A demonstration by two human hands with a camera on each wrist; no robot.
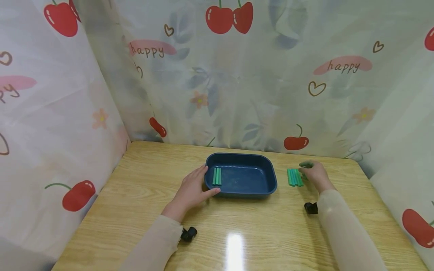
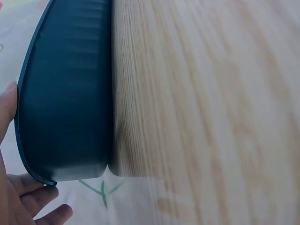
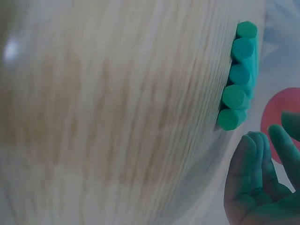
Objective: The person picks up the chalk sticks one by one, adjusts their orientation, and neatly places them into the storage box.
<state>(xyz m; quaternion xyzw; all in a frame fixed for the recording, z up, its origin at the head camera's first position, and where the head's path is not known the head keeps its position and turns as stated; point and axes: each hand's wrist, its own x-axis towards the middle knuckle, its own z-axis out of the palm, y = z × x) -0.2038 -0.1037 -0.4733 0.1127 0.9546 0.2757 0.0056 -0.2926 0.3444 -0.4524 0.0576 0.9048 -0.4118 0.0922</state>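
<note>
A dark blue rectangular tub (image 1: pixel 244 195) stands on the table. Inside it, at the left end, several short green sticks (image 1: pixel 217 177) lie side by side. My left hand (image 1: pixel 193 190) holds the tub's near left corner, thumb at the front rim and fingers along the left side; the left wrist view shows the fingers at the rim (image 2: pixel 35 190). To the tub's right, a row of several green and blue-green sticks (image 1: pixel 294 177) lies on the table, their blunt ends (image 3: pixel 236 96) facing the right wrist view. Beside that row is my right hand (image 1: pixel 316 175), fingers loosely bent, holding nothing.
The wooden table (image 1: pixel 142 210) runs up to a patterned cloth (image 1: pixel 237 94) at the back, with more cloth at both sides. A small black device (image 1: pixel 188 234) sits at the left wrist and another black device (image 1: pixel 310 208) at the right.
</note>
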